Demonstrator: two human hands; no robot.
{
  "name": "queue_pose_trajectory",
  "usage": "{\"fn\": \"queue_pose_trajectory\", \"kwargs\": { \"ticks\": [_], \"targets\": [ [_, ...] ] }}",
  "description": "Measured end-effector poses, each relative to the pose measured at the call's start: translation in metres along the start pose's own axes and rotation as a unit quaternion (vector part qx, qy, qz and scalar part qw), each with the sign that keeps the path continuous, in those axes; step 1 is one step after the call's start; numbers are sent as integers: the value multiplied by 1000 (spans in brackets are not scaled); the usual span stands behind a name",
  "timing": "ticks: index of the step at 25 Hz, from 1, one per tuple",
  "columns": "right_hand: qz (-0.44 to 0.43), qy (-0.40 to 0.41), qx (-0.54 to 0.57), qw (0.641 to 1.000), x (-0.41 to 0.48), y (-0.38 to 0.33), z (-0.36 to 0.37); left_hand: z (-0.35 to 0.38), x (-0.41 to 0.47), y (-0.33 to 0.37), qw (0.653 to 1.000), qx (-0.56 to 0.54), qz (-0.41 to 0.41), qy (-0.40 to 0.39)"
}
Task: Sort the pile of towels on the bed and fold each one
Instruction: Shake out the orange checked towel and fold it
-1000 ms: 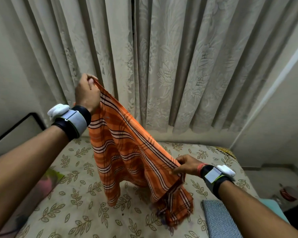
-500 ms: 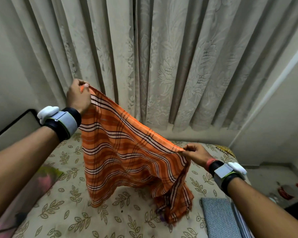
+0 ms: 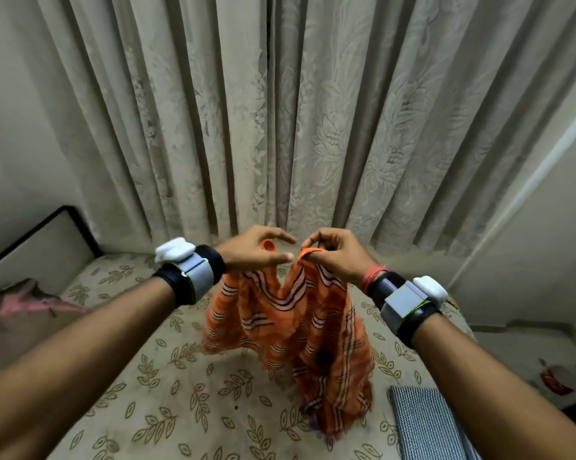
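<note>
While the hands [image 3: 256,252] [image 3: 338,257], nearly touching, pinch its corners, the orange towel [image 3: 296,327] hangs below.

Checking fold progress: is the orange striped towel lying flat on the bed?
No, the orange towel hangs bunched from the left hand and right hand, which pinch its top edge close together.

One orange towel [image 3: 290,327], one grey folded cloth [image 3: 422,423], one pink cloth [image 3: 24,302], one bed [image 3: 167,410], two wristbands [image 3: 188,272], one left hand [image 3: 253,252], one right hand [image 3: 336,254].
</note>
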State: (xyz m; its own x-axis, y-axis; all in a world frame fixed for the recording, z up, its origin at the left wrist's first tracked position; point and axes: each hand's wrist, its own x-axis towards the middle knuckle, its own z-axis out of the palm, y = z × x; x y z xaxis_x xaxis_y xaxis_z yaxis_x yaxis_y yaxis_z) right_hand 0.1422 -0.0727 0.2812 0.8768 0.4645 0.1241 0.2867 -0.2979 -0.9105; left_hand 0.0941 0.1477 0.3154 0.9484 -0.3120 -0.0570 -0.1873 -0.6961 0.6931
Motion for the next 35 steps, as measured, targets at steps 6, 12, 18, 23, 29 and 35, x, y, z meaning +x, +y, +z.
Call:
{"fn": "queue_pose_trajectory", "kwargs": {
  "ticks": [6, 12, 18, 23, 29, 35],
  "targets": [
    [1, -6, 38, 999, 4, -16, 7, 12, 14, 7, 999, -44, -4, -23],
    [39, 11, -4, 999, -6, 16, 5, 1, 14, 15, 993, 50, 18, 106],
    [73, 4, -131, 989, -28, 63, 23, -19, 14, 32, 975, -74, 18, 209],
    [35, 59, -178, 982, -23, 57, 37, -26, 9, 35, 981, -71, 53, 172],
    [83, 91, -165, 979, -25, 77, 35, -35, 3, 22, 966, -94, 40, 239],
    [77, 207, -10, 975, -19, 57, 10, -49, -5, -20, 926, 190, -152, 288]
  ]
}}
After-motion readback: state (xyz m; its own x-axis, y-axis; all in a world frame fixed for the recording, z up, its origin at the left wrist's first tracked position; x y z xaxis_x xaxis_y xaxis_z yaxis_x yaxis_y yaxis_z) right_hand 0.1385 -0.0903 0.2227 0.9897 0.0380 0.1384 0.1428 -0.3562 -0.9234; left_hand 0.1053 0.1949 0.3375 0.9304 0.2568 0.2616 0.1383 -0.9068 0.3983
